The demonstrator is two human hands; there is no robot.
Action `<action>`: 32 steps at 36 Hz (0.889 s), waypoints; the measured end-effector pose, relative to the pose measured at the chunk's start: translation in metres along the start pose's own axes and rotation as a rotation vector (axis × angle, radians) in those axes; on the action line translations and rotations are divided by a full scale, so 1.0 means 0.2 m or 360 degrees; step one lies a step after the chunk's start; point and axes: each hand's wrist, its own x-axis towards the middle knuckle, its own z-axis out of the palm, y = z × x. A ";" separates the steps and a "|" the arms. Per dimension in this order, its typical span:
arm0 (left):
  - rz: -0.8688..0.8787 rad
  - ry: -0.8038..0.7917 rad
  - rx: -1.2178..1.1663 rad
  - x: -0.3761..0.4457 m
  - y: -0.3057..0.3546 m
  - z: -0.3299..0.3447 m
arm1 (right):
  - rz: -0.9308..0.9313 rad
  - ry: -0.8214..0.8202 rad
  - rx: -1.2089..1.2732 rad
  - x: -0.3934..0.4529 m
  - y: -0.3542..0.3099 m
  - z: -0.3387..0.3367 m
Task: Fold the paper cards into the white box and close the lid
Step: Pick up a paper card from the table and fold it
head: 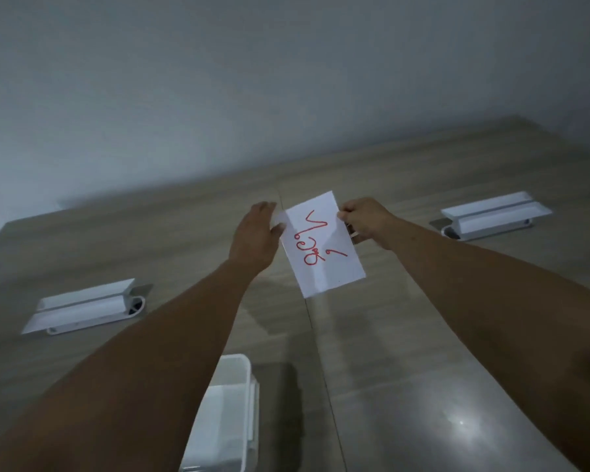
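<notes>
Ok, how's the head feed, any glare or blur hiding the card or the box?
Head view: dim and soft overall. A glare spot on the table sits right of the white box, clear of it. The paper card and its red writing read sharply; edges bow from the wide-angle lens.

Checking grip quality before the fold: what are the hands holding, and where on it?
Both hold one paper card with red writing: left hand at its upper left edge, right hand at its upper right edge.
</notes>
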 end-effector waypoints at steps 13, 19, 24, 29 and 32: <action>-0.0298 -0.0074 -0.0959 -0.40 -0.18 -0.54 | -0.0183 -0.0083 0.0078 -0.60 -0.18 0.50; -0.0354 0.0011 -0.0974 -0.58 -0.46 -0.70 | -0.0148 -0.0194 -0.0030 -0.69 -0.05 0.75; -0.0289 0.0012 -0.0800 -0.76 -0.63 -0.78 | -0.0232 -0.0390 -0.0299 -0.73 -0.08 0.96; -0.0354 -0.0160 -0.0512 -0.97 -0.76 -0.79 | -0.0350 -0.0548 -0.0649 -0.75 -0.06 1.13; -0.0401 -0.0299 -0.0383 -1.11 -0.86 -0.75 | -0.0340 -0.0623 -0.0724 -0.79 -0.01 1.20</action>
